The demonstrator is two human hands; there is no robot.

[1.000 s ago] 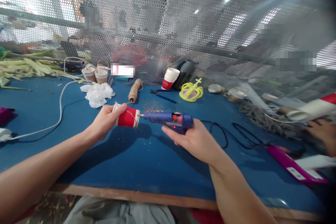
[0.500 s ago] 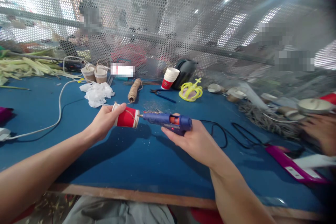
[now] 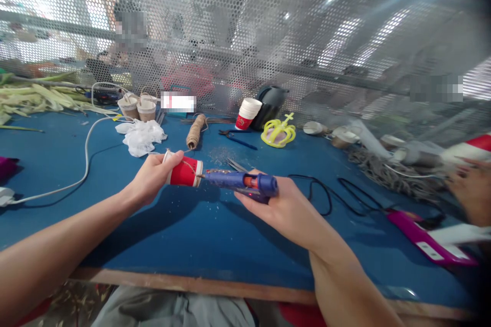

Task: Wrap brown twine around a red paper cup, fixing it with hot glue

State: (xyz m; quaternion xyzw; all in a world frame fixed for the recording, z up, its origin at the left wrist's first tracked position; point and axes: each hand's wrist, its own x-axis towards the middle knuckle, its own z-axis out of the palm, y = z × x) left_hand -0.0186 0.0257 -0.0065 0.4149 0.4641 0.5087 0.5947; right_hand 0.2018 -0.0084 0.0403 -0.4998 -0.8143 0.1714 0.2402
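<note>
My left hand (image 3: 156, 176) is closed around a red and white paper cup (image 3: 185, 171), which lies on its side in the air with its base to the right. A thin strand of twine runs across the cup's red wall. In my right hand (image 3: 282, 204) is a blue glue gun (image 3: 240, 181), pointed left. Its nozzle meets the cup at the base edge; whether it touches is hard to tell. A small red light glows on the gun. Beyond the cup lies a roll of twine (image 3: 196, 132).
Behind are blue-handled pliers (image 3: 240, 138), stacked paper cups (image 3: 248, 113), a yellow crown (image 3: 278, 131) and a crumpled white cloth or glove (image 3: 141, 136). At right lie a purple power strip (image 3: 425, 239), grey cord (image 3: 395, 176) and another person's hand (image 3: 473, 189). A white cable (image 3: 87, 150) crosses the left.
The glue gun has shifted slightly left and down, its nozzle now against or over the cup's base edge. Scissor-like blades show behind it. At right, the other person's cup has tilted.
</note>
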